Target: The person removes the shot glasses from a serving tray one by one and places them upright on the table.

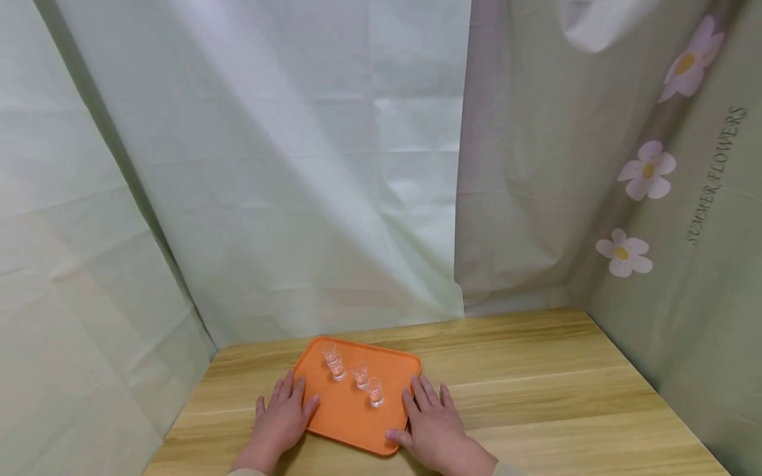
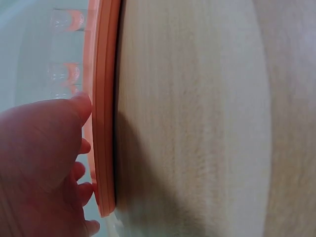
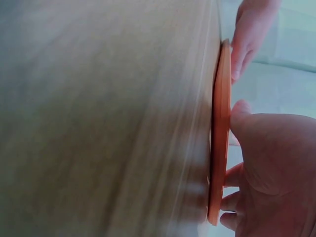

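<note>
An orange tray (image 1: pixel 348 413) lies at a slant on the wooden table. On it stand several small clear glasses, among them a front one (image 1: pixel 375 393) and a back one (image 1: pixel 329 352). At the tray's left edge my left hand (image 1: pixel 281 418) rests with fingers spread, the thumb over the rim. My right hand (image 1: pixel 434 426) lies along the right edge, its thumb at the near right corner and its fingers pointing forward. In the right wrist view the right fingertips touch the side of the tray (image 3: pixel 221 133), with the left hand (image 3: pixel 249 37) beyond it.
The light wood table (image 1: pixel 536 383) extends to the right of the tray. Pale green cloth (image 1: pixel 297 198) hangs behind and on both sides, and the right one carries printed flowers (image 1: pixel 647 170) and lettering.
</note>
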A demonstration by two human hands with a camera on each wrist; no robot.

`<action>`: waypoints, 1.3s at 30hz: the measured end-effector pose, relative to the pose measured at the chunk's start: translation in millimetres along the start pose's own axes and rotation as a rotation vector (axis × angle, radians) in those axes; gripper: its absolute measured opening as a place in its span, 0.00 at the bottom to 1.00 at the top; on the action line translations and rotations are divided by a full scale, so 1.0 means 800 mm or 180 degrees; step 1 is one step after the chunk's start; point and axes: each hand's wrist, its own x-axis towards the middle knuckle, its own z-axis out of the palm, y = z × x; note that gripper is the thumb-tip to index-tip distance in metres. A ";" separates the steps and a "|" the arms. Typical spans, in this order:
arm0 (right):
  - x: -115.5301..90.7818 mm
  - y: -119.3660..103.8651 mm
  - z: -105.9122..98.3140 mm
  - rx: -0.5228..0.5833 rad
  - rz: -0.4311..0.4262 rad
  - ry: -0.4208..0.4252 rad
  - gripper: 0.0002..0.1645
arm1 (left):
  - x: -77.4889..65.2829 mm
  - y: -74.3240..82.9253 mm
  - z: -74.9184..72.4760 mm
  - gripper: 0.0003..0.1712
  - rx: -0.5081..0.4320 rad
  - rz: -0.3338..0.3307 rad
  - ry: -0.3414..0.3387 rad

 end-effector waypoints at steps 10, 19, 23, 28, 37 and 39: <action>0.004 0.000 0.002 -0.0073 0.0008 -0.0095 0.57 | -0.002 -0.005 0.002 0.40 0.0052 0.0015 0.0024; 0.003 0.002 -0.003 -0.0008 -0.0018 -0.0141 0.56 | -0.008 -0.005 0.003 0.38 0.0027 0.0081 0.0143; 0.002 0.008 -0.010 0.0037 -0.0026 -0.0147 0.56 | -0.010 -0.001 0.000 0.39 0.0020 0.0112 0.0163; 0.002 0.018 -0.014 0.0056 -0.0052 -0.0158 0.56 | -0.016 0.004 -0.001 0.39 0.0006 0.0156 0.0178; 0.004 0.034 -0.017 0.0088 -0.0120 -0.0297 0.55 | -0.024 0.006 0.008 0.40 0.0005 0.0144 0.0140; 0.003 0.037 -0.019 0.0119 -0.0136 -0.0315 0.55 | -0.026 0.007 0.010 0.40 0.0009 0.0144 0.0147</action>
